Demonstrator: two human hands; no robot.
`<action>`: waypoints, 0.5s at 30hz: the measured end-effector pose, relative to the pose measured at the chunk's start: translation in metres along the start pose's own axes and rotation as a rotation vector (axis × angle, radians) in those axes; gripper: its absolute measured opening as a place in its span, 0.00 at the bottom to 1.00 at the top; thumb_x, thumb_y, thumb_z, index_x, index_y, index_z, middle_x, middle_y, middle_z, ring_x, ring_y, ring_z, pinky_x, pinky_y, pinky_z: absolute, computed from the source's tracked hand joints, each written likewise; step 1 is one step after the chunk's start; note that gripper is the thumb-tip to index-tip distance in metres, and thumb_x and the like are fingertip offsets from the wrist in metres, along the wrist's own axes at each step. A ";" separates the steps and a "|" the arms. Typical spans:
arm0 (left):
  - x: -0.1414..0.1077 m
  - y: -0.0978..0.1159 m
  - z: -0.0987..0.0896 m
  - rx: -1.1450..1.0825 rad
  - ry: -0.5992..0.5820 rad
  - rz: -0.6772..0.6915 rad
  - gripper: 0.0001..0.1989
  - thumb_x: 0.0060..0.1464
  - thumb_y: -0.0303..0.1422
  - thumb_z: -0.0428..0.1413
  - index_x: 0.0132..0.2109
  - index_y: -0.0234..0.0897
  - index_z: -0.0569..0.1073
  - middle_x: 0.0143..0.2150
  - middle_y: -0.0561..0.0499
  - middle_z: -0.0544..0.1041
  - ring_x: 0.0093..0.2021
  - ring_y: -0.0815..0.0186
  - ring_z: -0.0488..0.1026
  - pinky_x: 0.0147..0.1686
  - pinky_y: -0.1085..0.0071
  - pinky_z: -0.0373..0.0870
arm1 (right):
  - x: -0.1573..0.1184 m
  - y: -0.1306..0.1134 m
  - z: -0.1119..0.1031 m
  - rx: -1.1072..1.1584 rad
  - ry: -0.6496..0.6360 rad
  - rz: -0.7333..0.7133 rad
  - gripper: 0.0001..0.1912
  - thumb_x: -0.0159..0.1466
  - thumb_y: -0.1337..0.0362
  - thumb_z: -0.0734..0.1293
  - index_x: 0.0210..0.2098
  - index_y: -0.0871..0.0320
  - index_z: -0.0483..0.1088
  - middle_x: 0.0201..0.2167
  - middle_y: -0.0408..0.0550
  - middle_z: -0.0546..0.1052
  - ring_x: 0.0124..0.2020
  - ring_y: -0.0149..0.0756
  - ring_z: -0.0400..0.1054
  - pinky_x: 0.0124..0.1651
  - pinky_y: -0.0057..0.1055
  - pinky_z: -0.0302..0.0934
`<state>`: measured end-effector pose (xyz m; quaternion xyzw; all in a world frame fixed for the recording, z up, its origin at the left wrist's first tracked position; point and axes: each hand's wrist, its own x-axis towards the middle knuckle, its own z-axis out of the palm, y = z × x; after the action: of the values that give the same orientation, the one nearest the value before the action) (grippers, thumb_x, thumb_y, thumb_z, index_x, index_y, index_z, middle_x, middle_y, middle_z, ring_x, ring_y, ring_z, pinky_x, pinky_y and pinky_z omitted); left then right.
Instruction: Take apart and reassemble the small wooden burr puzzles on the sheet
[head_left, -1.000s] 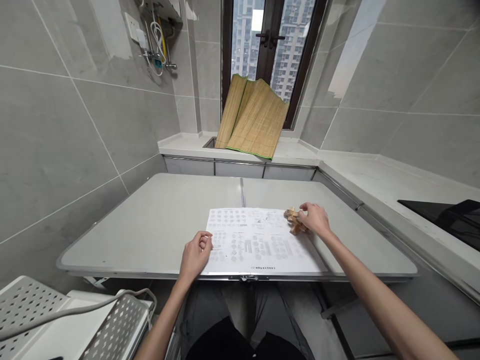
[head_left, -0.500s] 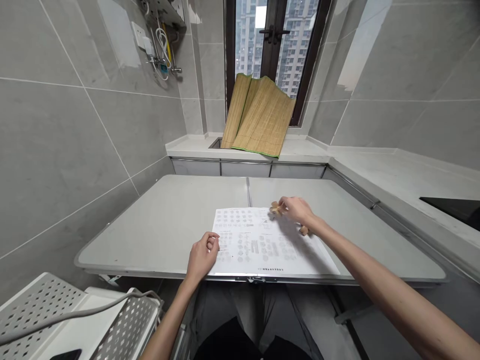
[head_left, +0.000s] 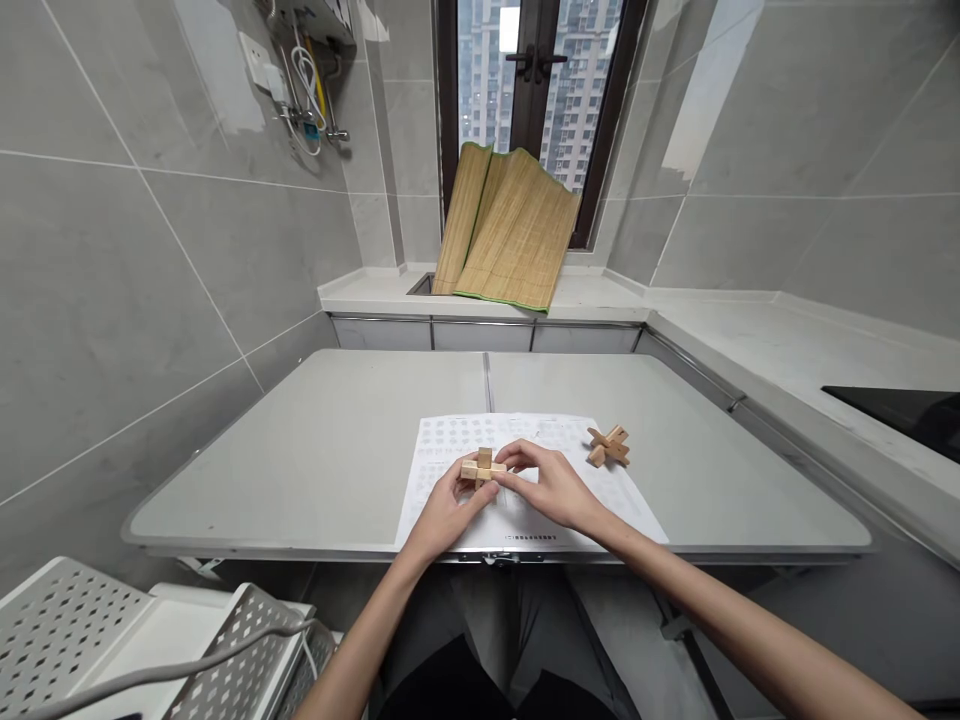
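Observation:
A light wooden burr puzzle (head_left: 484, 458) of interlocked square bars is between my two hands, over a printed paper sheet (head_left: 626, 510). My left hand (head_left: 446, 512) closes round its left and lower side, thumb in front. From the right, my right hand (head_left: 551, 487) pinches the end of one bar between thumb and fingers. The puzzle's underside is partly hidden by the fingers. A second, darker wooden burr puzzle (head_left: 609, 446), with pointed bar ends, rests at the sheet's right edge, apart from both hands.
The sheet lies on a pale folding table (head_left: 322, 440) with a centre seam. A woven mat (head_left: 517, 235) leans at the window on the counter behind. To the right runs another counter with a black panel (head_left: 900, 415). A white perforated rack (head_left: 82, 610) with a grey cable stands at lower left.
My right hand has come from the sheet's far right side toward the middle with the lighter puzzle. My left hand has moved right from the sheet's edge and now grips it too.

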<state>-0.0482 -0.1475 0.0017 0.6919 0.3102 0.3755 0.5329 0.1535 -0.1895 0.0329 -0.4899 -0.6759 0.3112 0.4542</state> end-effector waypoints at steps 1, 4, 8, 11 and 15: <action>0.001 0.000 -0.001 -0.031 0.010 -0.003 0.32 0.57 0.49 0.65 0.63 0.40 0.70 0.60 0.41 0.78 0.61 0.52 0.75 0.62 0.57 0.72 | -0.001 -0.001 0.000 0.057 -0.018 0.028 0.15 0.67 0.50 0.72 0.45 0.54 0.75 0.42 0.48 0.83 0.46 0.43 0.78 0.51 0.40 0.69; 0.000 0.004 -0.006 -0.083 -0.005 0.007 0.35 0.51 0.44 0.70 0.63 0.40 0.70 0.61 0.40 0.77 0.62 0.51 0.75 0.64 0.56 0.70 | -0.005 -0.006 -0.006 0.225 -0.178 0.106 0.19 0.69 0.46 0.69 0.44 0.55 0.76 0.39 0.48 0.83 0.44 0.43 0.78 0.51 0.39 0.69; -0.002 0.016 -0.011 -0.015 -0.108 0.033 0.36 0.51 0.41 0.71 0.65 0.43 0.70 0.62 0.41 0.77 0.63 0.51 0.74 0.65 0.55 0.69 | -0.008 -0.013 -0.016 0.394 -0.462 0.215 0.22 0.69 0.43 0.67 0.40 0.56 0.78 0.36 0.48 0.83 0.42 0.44 0.78 0.51 0.42 0.70; -0.003 0.023 -0.009 0.068 -0.134 0.028 0.35 0.50 0.41 0.71 0.63 0.44 0.72 0.61 0.42 0.78 0.61 0.51 0.76 0.64 0.55 0.71 | -0.008 -0.006 -0.018 0.418 -0.461 0.240 0.20 0.65 0.45 0.73 0.43 0.56 0.78 0.37 0.47 0.83 0.42 0.45 0.78 0.51 0.42 0.71; -0.002 0.019 -0.003 0.111 -0.043 0.017 0.33 0.50 0.41 0.71 0.62 0.44 0.73 0.60 0.42 0.79 0.60 0.51 0.77 0.62 0.54 0.72 | -0.008 0.017 -0.009 0.325 -0.255 0.191 0.20 0.62 0.46 0.75 0.42 0.56 0.76 0.37 0.46 0.82 0.38 0.42 0.77 0.43 0.36 0.69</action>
<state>-0.0507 -0.1522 0.0201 0.7308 0.3131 0.3475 0.4971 0.1695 -0.1921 0.0190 -0.4288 -0.6193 0.5169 0.4067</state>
